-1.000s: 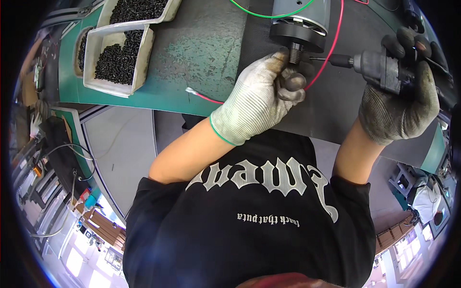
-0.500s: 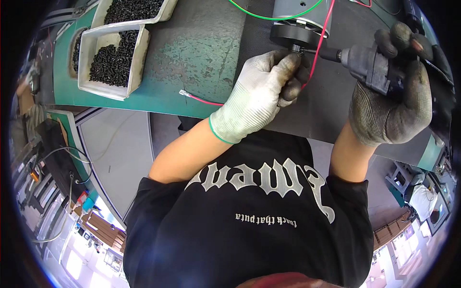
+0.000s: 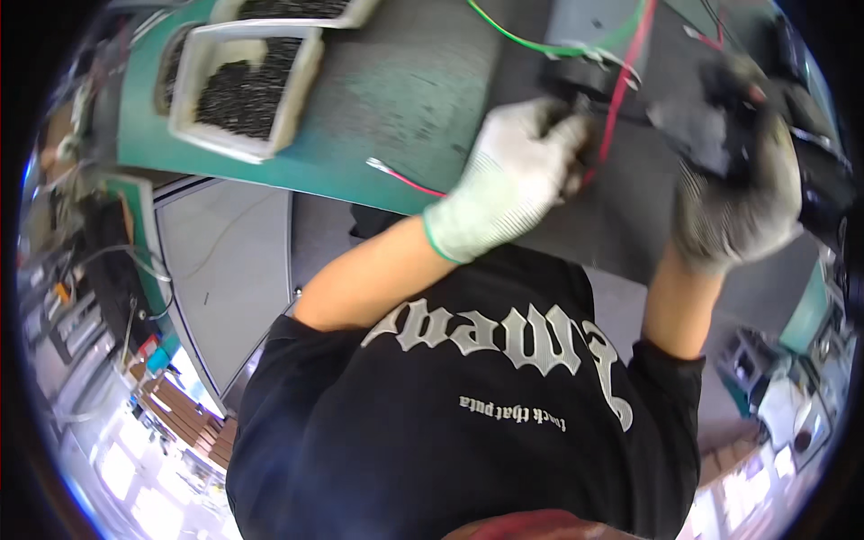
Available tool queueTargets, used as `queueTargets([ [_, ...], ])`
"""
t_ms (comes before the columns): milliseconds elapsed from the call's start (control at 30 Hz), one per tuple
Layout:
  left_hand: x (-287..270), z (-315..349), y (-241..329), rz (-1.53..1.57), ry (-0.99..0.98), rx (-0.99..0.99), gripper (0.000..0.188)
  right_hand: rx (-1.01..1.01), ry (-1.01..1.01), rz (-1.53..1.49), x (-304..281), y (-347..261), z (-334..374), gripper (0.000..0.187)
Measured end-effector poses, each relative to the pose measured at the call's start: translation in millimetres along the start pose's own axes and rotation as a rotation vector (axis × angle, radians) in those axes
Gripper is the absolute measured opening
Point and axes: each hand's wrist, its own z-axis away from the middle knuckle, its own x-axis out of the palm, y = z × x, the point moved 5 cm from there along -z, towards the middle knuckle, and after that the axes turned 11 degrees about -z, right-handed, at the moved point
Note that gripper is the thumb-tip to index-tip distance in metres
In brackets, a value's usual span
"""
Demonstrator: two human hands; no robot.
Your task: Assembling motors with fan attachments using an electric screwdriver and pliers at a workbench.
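Observation:
A grey cylindrical motor (image 3: 598,22) with a black end lies at the table's top edge. My left hand (image 3: 517,166), in a whitish glove with dark fingertips, is closed in a pinch just below that black end. What sits between its fingers is hidden and blurred. In my right hand (image 3: 742,198), gloved in stained grey, is a dark power screwdriver (image 3: 693,135). Its slim nose points left toward the motor's end and my left fingertips; blur hides whether it touches. Between the hands runs a red wire (image 3: 616,103). A green wire (image 3: 531,42) curves across the motor.
White bins (image 3: 184,85) of small black parts stand on the green worktable (image 3: 378,117) at the left. A red lead with a metal terminal (image 3: 378,166) lies near the front edge. Dark equipment (image 3: 814,144) is beyond my right hand.
The whole view has shifted, so the bins and motor appear farther right and higher, with more blur. A pale wire end now shows across the motor. Both hands remain near the motor's end.

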Motion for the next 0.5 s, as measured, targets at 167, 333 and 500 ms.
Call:
queueTargets([
  [167, 6.6, -2.4, 5.6, -0.582, 0.257, 0.439, 0.026, -0.493, 0.253, 1.129, 3.2, -101.4, 18.5, 0.025],
  [333, -10.9, -0.4, 14.2, -0.808, 0.263, 0.423, 0.032, -0.529, 0.435, 0.683, -41.6, -137.9, 46.1, 0.035],
  [500, -197.6, 48.8, 89.3, -1.278, 1.145, 0.462, 0.023, -0.61, 0.376, 1.229, -51.2, -153.5, 84.3, 0.027],
])
